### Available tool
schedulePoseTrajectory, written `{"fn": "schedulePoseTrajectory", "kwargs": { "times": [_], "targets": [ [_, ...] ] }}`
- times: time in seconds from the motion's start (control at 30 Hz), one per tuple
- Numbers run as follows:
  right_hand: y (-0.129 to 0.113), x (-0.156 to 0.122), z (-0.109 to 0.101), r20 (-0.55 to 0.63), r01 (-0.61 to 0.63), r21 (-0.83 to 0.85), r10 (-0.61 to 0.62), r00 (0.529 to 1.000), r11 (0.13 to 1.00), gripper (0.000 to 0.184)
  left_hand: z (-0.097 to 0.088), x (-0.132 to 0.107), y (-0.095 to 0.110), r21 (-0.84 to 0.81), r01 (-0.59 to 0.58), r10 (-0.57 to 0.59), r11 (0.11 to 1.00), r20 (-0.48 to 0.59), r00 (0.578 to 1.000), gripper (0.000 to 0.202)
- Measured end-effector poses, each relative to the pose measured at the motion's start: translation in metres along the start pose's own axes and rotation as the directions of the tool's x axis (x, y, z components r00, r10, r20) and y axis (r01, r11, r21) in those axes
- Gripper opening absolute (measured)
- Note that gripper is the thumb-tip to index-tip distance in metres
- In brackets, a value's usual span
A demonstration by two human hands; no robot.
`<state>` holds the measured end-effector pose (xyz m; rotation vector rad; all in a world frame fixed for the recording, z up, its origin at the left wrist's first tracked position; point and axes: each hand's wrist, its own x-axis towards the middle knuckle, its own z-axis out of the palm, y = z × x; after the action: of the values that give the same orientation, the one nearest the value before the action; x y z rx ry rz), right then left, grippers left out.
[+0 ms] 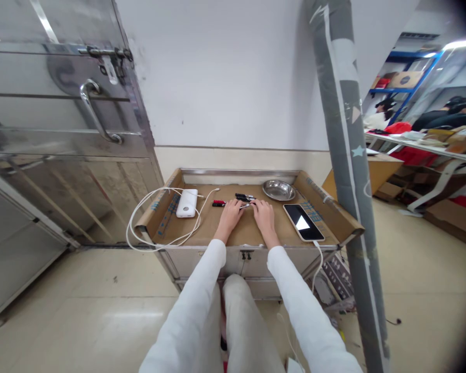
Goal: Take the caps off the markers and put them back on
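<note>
My left hand [229,216] is closed, its fingertips on one end of a slim pen [246,205]. At the pen's other end, the fingers of my right hand [264,216] are closed too, so the pen spans between both hands just above the cardboard. A red and black pen [218,203] lies beside my left fingers. Just beyond the hands are several dark pens [244,197], partly overlapping. Small details of the held pen are hidden by my fingers.
The cardboard-lined cabinet top [202,230] bears a white power bank [187,203] with a looping white cable [140,206], a metal bowl [278,190] and a phone [303,223] on a cable. A tall grey wrapped roll [347,124] leans at right. People sit far right.
</note>
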<state>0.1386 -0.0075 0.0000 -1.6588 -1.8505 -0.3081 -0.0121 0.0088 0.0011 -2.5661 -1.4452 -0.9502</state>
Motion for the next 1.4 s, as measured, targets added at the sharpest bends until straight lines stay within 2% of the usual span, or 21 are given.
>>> {"fn": "schedulePoseTrajectory", "kwargs": {
  "times": [0.13, 0.27, 0.43, 0.6, 0.67, 0.73, 0.87, 0.93, 1.2, 1.4],
  "targets": [
    [0.0, 0.0, -0.001, -0.011, -0.019, 0.002, 0.019, 1.0, 1.0, 0.028, 0.0, 0.0, 0.0, 0.035, 0.029, -0.028, 0.999, -0.026, 0.999, 0.016],
    [0.0, 0.0, 0.001, 0.0, 0.018, 0.044, -0.018, 1.0, 0.999, 0.027, -0.001, 0.0, 0.001, 0.042, 0.025, -0.024, 0.999, -0.025, 0.999, 0.017],
    [0.001, 0.001, 0.004, -0.008, 0.111, 0.214, -0.111, 0.994, 0.971, 0.028, -0.003, 0.0, 0.001, 0.012, 0.022, -0.021, 1.0, -0.025, 0.999, 0.015],
    [-0.002, 0.0, 0.005, 0.002, 0.128, 0.357, -0.138, 0.99, 0.925, 0.033, -0.002, 0.0, 0.003, 0.03, 0.023, -0.022, 0.999, -0.036, 0.999, 0.015],
    [-0.003, -0.001, 0.005, 0.008, 0.124, 0.397, -0.139, 0.99, 0.909, 0.037, -0.002, 0.0, 0.004, 0.082, 0.064, -0.06, 0.995, -0.053, 0.997, 0.016],
    [-0.003, -0.002, 0.005, 0.008, 0.118, 0.418, -0.133, 0.991, 0.901, 0.041, -0.003, 0.0, 0.005, 0.165, 0.154, -0.14, 0.974, -0.092, 0.986, 0.017],
    [-0.002, 0.0, 0.008, 0.007, 0.106, 0.419, -0.12, 0.993, 0.902, 0.042, -0.006, -0.002, 0.007, 0.291, 0.405, -0.353, 0.867, -0.214, 0.911, 0.022],
    [-0.002, 0.0, 0.008, 0.002, 0.102, 0.418, -0.113, 0.994, 0.903, 0.042, -0.007, -0.004, 0.007, 0.308, 0.468, -0.405, 0.828, -0.249, 0.88, 0.023],
    [-0.002, 0.001, 0.008, -0.014, 0.117, 0.365, -0.12, 0.993, 0.923, 0.038, -0.006, -0.006, 0.008, 0.304, 0.541, -0.483, 0.784, -0.248, 0.84, 0.025],
    [0.002, 0.001, 0.014, 0.02, 0.129, 0.283, -0.14, 0.99, 0.95, 0.035, -0.005, -0.007, 0.009, 0.298, 0.536, -0.483, 0.79, -0.235, 0.843, 0.025]
  ]
}}
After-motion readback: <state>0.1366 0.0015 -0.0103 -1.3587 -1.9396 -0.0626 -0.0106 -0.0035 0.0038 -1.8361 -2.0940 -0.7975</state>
